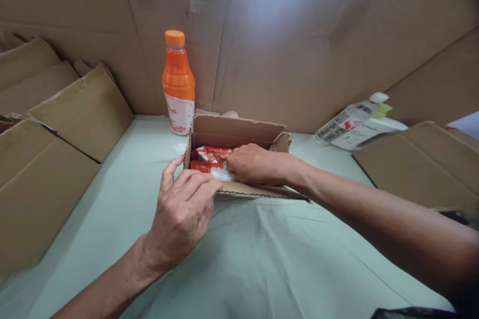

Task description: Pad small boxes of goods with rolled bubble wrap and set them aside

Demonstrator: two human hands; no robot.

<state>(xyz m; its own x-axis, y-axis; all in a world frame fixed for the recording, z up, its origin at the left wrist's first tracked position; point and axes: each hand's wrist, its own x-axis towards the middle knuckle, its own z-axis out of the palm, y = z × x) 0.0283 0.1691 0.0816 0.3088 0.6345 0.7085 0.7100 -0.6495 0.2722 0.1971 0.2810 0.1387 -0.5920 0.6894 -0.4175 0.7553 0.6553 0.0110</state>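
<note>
A small open cardboard box stands on the pale green cloth with its flaps up. My left hand holds the box at its near left corner, the fingers bent over the edge. Inside the box lie red packets and some clear bubble wrap. My right hand reaches down into the box beside the packets. Its fingers are bent and pressed together, and their tips are hidden, so what they hold cannot be seen.
An orange drink bottle stands upright behind the box. To the right, a clear bottle leans beside a white package. Large cardboard boxes stand at the left and right. A tall cardboard wall closes the back.
</note>
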